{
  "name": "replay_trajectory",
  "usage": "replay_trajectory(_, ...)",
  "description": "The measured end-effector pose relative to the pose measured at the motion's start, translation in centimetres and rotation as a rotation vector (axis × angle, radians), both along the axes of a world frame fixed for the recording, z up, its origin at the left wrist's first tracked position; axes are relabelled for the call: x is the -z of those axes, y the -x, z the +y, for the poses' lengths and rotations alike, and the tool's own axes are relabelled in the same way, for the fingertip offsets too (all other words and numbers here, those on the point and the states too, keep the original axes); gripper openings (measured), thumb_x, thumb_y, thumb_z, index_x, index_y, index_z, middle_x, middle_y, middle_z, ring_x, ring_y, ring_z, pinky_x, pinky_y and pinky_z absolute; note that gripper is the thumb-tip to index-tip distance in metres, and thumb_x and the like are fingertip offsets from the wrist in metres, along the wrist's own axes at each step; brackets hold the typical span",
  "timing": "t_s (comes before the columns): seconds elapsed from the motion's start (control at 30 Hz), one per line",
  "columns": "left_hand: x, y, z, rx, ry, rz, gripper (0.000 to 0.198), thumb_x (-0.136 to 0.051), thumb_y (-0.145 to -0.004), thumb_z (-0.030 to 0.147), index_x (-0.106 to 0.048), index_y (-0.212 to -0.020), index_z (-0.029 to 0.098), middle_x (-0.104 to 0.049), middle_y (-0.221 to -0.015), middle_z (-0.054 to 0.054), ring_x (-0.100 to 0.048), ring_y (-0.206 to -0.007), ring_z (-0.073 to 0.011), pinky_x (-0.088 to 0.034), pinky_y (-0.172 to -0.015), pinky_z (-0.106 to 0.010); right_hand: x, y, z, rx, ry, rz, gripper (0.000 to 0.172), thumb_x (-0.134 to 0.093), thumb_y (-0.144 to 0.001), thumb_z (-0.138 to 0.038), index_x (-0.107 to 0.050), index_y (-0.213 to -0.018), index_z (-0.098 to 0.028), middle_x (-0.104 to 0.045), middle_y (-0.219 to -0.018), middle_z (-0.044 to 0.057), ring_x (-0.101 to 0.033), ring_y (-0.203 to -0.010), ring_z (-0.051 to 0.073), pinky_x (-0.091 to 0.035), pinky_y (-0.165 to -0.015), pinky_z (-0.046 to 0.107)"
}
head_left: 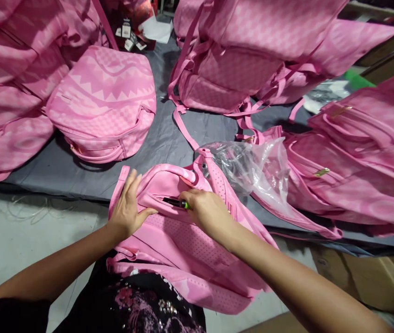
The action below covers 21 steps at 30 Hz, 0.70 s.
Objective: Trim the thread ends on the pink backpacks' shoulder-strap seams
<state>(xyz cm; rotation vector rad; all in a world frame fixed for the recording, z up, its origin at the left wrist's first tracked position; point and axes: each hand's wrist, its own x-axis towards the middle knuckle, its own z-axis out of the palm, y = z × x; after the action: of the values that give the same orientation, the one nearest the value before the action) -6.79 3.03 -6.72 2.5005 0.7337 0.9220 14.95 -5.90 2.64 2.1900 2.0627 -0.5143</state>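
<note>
We see 1 slim black tool (173, 202) at the opening of a pink backpack (183, 240) above the lap, its long axis nearly crosswise, tip pointing left. The right hand (206, 210) grips its green-marked end, forearm slanting from lower right; the left hand (126, 208) lies splayed on the backpack, thumb apart. Beyond, we cannot read the white labels (126, 31).

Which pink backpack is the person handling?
The backpack front and centre, nearest the camera: the left hand is on it, and the right hand holds a black-and-green tool at it. No hand touches the others.
</note>
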Motion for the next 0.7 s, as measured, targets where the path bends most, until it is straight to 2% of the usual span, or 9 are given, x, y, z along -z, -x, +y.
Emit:
replay_trajectory(0.07, 0.5, 0.1, -0.1, -0.041, 0.081, 0.098, 0.105, -0.077, -0.085, 0.043, -0.009, -0.162, 0.022, -0.043, -0.156, -0.023, -0.047, -0.145, -0.0336, -0.050, -0.114, -0.047, 0.5, 0.2, 0.6, -0.014, 0.050, 0.001, 0.009, -0.063, -0.091, -0.014, -0.071, -0.089, -0.017, -0.073, -0.082, 0.005, -0.064, -0.074, 0.016, -0.031, -0.060, 0.028)
replay_trajectory(0.13, 0.7, 0.2, 0.0, -0.029, 0.108, 0.148, 0.103, -0.077, -0.086, 0.043, -0.009, -0.162, 0.026, -0.049, -0.153, -0.019, -0.054, -0.140, -0.0306, -0.053, -0.111, -0.043, 0.4, 0.4, 1.1, -0.087, 0.100, -0.054, 0.012, -0.061, -0.093, -0.016, -0.072, -0.089, -0.016, -0.073, -0.081, 0.007, -0.066, -0.074, 0.019, -0.029, -0.059, 0.029)
replay_trajectory(0.23, 0.6, 0.2, 0.1, -0.020, 0.124, 0.160, 0.106, -0.077, -0.086, 0.043, -0.006, -0.163, 0.027, -0.046, -0.156, -0.018, -0.050, -0.143, -0.0301, -0.051, -0.114, -0.042, -0.7, 1.0, 1.2, -0.202, 0.138, -0.151, 0.017, -0.056, -0.094, -0.008, -0.072, -0.096, -0.014, -0.074, -0.088, 0.010, -0.068, -0.075, 0.021, -0.025, -0.056, 0.031)
replay_trajectory(0.3, 0.4, 0.2, 0.2, -0.017, 0.155, 0.171, 0.108, -0.078, -0.085, 0.039, -0.004, -0.163, 0.027, -0.044, -0.158, -0.017, -0.048, -0.145, -0.0295, -0.049, -0.116, -0.041, -1.2, 1.5, 1.4, -0.201, 0.082, -0.175, 0.018, -0.056, -0.095, -0.009, -0.071, -0.105, -0.014, -0.074, -0.091, 0.010, -0.068, -0.073, 0.020, -0.024, -0.055, 0.031)
replay_trajectory(0.37, 0.2, 0.3, 0.3, -0.004, 0.174, 0.166, 0.109, -0.078, -0.086, 0.031, -0.002, -0.163, 0.029, -0.042, -0.160, -0.016, -0.046, -0.146, -0.0282, -0.047, -0.118, -0.040, -1.1, 2.3, 2.0, -0.169, -0.020, -0.117, 0.017, -0.059, -0.099, -0.024, -0.069, -0.111, -0.016, -0.074, -0.088, 0.008, -0.067, -0.070, 0.019, -0.024, -0.055, 0.029)
replay_trajectory(0.47, 0.2, 0.6, 0.4, 0.025, 0.149, 0.131, 0.106, -0.072, -0.086, 0.015, 0.000, -0.163, 0.031, -0.042, -0.160, -0.014, -0.045, -0.147, -0.0262, -0.046, -0.119, -0.039, -0.6, 3.6, 3.7, -0.196, -0.105, 0.019, 0.029, -0.057, -0.101, -0.044, -0.071, -0.100, -0.018, -0.074, -0.080, 0.004, -0.065, -0.068, 0.016, -0.026, -0.056, 0.026)
replay_trajectory(0.53, 0.3, 0.7, 0.6, 0.036, 0.131, 0.112, 0.106, -0.067, -0.085, 0.009, 0.000, -0.164, 0.031, -0.042, -0.160, -0.013, -0.047, -0.145, -0.0255, -0.049, -0.116, -0.038, -0.9, 4.2, 4.6, -0.255, -0.133, 0.032, 0.032, -0.054, -0.103, -0.042, -0.072, -0.093, -0.017, -0.075, -0.081, 0.003, -0.066, -0.072, 0.014, -0.030, -0.059, 0.023)
replay_trajectory(0.6, 0.6, 0.7, 0.7, 0.032, 0.131, 0.102, 0.106, -0.066, -0.085, 0.007, 0.000, -0.164, 0.030, -0.042, -0.160, -0.014, -0.050, -0.144, -0.0256, -0.052, -0.112, -0.037, -1.6, 4.2, 4.7, -0.286, -0.146, -0.002, 0.028, -0.055, -0.103, -0.037, -0.073, -0.095, -0.017, -0.077, -0.087, 0.004, -0.068, -0.077, 0.015, -0.033, -0.062, 0.023)
replay_trajectory(0.7, 0.8, 0.4, 0.9, -0.016, 0.191, 0.098, 0.106, -0.071, -0.086, 0.016, -0.001, -0.164, 0.029, -0.039, -0.161, -0.017, -0.050, -0.143, -0.0279, -0.054, -0.109, -0.039, -2.8, 2.5, 3.2, -0.236, -0.089, -0.063, 0.010, -0.067, -0.092, -0.011, -0.074, -0.089, -0.017, -0.078, -0.086, 0.008, -0.071, -0.074, 0.019, -0.034, -0.059, 0.026)
